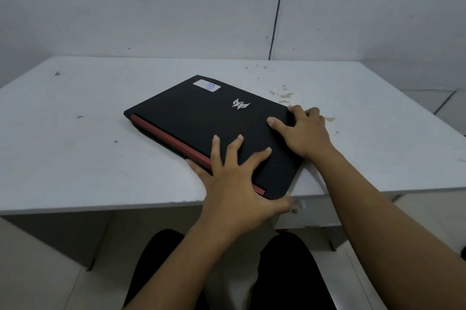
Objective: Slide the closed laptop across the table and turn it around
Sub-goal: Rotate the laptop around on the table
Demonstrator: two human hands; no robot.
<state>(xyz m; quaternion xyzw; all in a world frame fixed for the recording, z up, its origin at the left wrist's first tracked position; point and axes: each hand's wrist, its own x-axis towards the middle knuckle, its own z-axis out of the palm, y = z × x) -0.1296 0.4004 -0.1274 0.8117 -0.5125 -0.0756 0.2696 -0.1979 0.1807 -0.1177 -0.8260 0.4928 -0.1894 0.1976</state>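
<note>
A closed black laptop (201, 118) with a red hinge strip, a silver logo and a white sticker lies skewed on the white table (88, 133); its near corner reaches the table's front edge. My left hand (234, 183) grips that near corner, fingers spread on the lid, thumb at the front edge. On the laptop's right edge rests my right hand (302, 130), thumb on the lid and fingers curled over the side.
Grey walls stand close behind the table, with a thin dark cable (277, 7) running down one. Brownish stains (285, 95) mark the tabletop beyond the laptop. My dark-clothed legs (285, 272) are under the front edge. Bare tabletop spreads to the left.
</note>
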